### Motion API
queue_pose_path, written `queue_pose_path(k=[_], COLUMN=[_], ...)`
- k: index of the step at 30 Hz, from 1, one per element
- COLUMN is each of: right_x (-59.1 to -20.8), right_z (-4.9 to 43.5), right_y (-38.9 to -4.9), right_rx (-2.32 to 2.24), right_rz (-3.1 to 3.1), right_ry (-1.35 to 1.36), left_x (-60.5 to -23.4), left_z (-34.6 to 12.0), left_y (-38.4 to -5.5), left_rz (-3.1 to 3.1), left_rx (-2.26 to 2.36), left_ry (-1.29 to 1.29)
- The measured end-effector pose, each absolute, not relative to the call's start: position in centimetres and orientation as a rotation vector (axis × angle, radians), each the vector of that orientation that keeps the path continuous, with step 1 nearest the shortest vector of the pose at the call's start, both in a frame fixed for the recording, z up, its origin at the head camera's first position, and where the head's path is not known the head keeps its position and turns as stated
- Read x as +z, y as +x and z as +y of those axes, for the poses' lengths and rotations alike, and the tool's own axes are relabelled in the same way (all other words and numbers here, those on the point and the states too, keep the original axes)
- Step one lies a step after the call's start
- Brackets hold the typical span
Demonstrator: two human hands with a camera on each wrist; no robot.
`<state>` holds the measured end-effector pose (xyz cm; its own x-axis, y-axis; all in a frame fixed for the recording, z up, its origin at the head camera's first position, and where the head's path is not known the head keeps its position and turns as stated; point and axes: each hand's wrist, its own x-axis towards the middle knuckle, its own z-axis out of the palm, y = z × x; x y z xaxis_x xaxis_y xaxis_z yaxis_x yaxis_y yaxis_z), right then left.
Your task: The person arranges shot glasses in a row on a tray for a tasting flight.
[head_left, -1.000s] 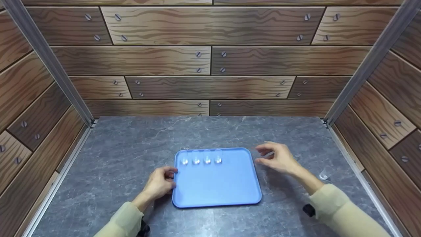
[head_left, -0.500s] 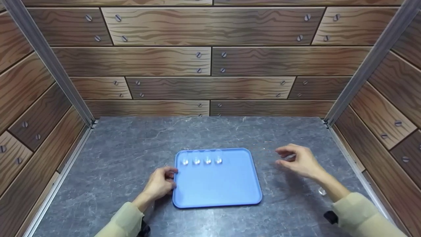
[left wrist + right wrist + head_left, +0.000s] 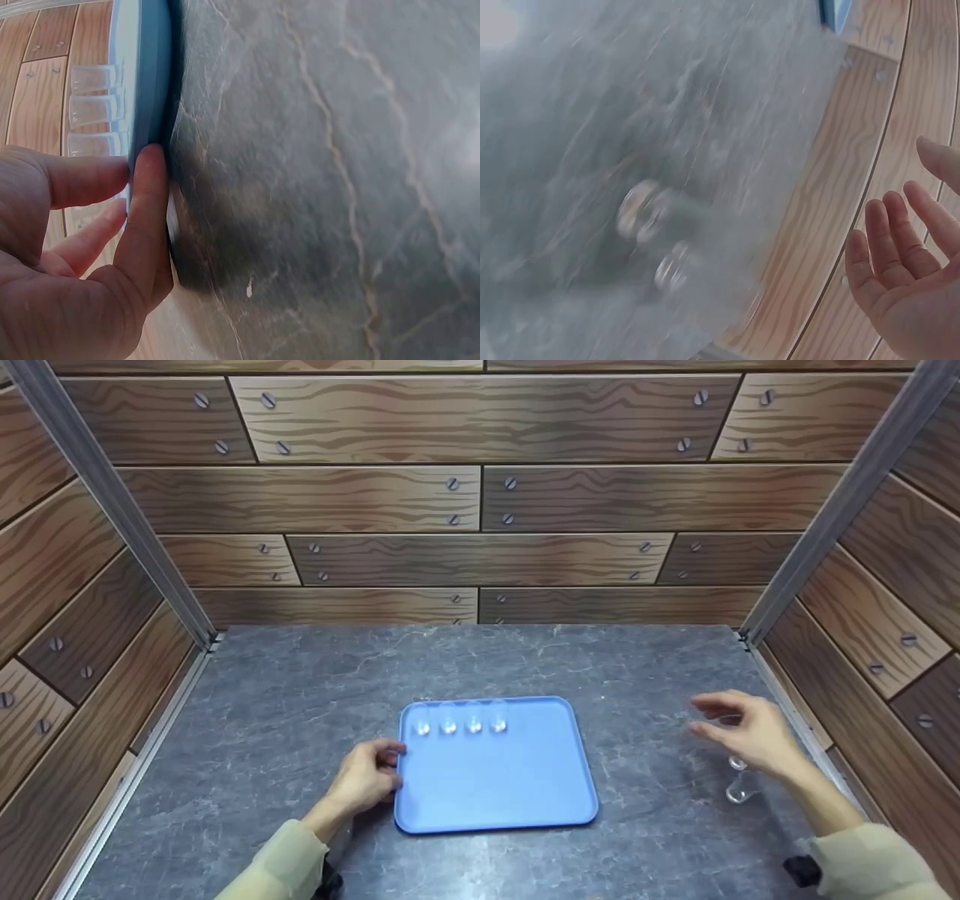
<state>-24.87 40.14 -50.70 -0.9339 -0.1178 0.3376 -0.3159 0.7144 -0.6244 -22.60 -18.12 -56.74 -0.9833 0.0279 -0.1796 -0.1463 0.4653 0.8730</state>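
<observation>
My left hand grips the left rim of a blue tray; in the left wrist view, thumb and fingers lie on either side of its edge. Several small clear cups stand in a row along the tray's back left. Over the table's right side hovers my right hand, fingers relaxed and holding nothing. Just below it in the head view, a clear cup and another clear cup stand on the table; both look blurred in the right wrist view.
The grey marbled table is bounded by wood-patterned walls at the back and sides. Metal rails run along its side edges.
My right hand has moved away from the tray's right edge to the right, over toward the two cups on the table. The left hand, tray and cups on it have stayed put.
</observation>
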Motion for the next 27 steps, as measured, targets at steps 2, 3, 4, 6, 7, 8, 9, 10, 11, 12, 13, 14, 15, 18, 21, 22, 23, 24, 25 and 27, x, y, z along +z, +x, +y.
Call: queue_pose_path(k=[2, 3, 4, 6, 7, 8, 9, 10, 11, 12, 13, 14, 15, 18, 21, 22, 23, 24, 25, 27], right_x=[-50.9, -51.0, -51.2, -51.5, -51.7, -51.8, -52.0, -52.1, -52.2, -52.3, -52.4, -52.5, -52.7, -53.0, -53.4, -53.5, -53.7, -53.8, -54.0, -54.3], right_z=[41.1, 41.6, 42.1, 43.1, 43.5, 44.0, 44.5, 44.9, 45.4, 45.8, 46.2, 46.6, 46.9, 47.8, 48.1, 48.2, 48.2, 48.3, 48.3, 48.4], right_y=[-24.6, -24.4, -24.3, -24.0, -23.9, -23.8, -23.6, -23.5, -23.3, -23.1, -23.0, -22.8, -22.7, -22.2, -22.0, -21.9, -21.8, -21.8, -21.8, -21.8], right_rx=[1.035, 1.039, 1.048, 1.055, 1.060, 1.058, 1.051, 1.043, 1.031, 1.020, 1.003, 0.984, 0.969, 0.948, 0.961, 0.968, 0.968, 0.968, 0.964, 0.960], right_rz=[-2.643, -2.642, -2.638, -2.640, -2.642, -2.653, -2.669, -2.687, -2.715, -2.745, -2.774, -2.803, -2.829, -2.876, -2.882, -2.879, -2.877, -2.871, -2.866, -2.848], right_ry=[0.311, 0.292, 0.274, 0.250, 0.237, 0.221, 0.202, 0.181, 0.156, 0.129, 0.096, 0.067, 0.042, -0.017, -0.037, -0.039, -0.039, -0.036, -0.032, -0.026], left_x=[-56.7, -56.7, -56.7, -56.7, -56.8, -56.8, -56.8, -56.8, -56.8, -56.8, -56.8, -56.8, -56.8, -56.7, -56.7, -56.7, -56.7, -56.8, -56.8, -56.8], left_z=[-18.1, -18.1, -18.1, -18.2, -18.2, -18.2, -18.2, -18.2, -18.2, -18.1, -18.1, -18.1, -18.1, -18.1, -18.1, -18.1, -18.1, -18.1, -18.1, -18.1], left_y=[-22.6, -22.6, -22.6, -22.6, -22.6, -22.6, -22.6, -22.6, -22.6, -22.6, -22.6, -22.6, -22.5, -22.5, -22.5, -22.5, -22.5, -22.5, -22.5, -22.5], left_rz=[2.545, 2.549, 2.556, 2.564, 2.566, 2.567, 2.567, 2.566, 2.565, 2.565, 2.565, 2.565, 2.565, 2.569, 2.573, 2.575, 2.572, 2.568, 2.565, 2.556], left_rx=[1.533, 1.529, 1.524, 1.516, 1.513, 1.513, 1.513, 1.514, 1.514, 1.514, 1.515, 1.516, 1.516, 1.510, 1.509, 1.508, 1.513, 1.519, 1.525, 1.537], left_ry=[-0.103, -0.103, -0.102, -0.099, -0.099, -0.100, -0.102, -0.103, -0.102, -0.102, -0.103, -0.105, -0.105, -0.100, -0.100, -0.099, -0.096, -0.095, -0.092, -0.087])
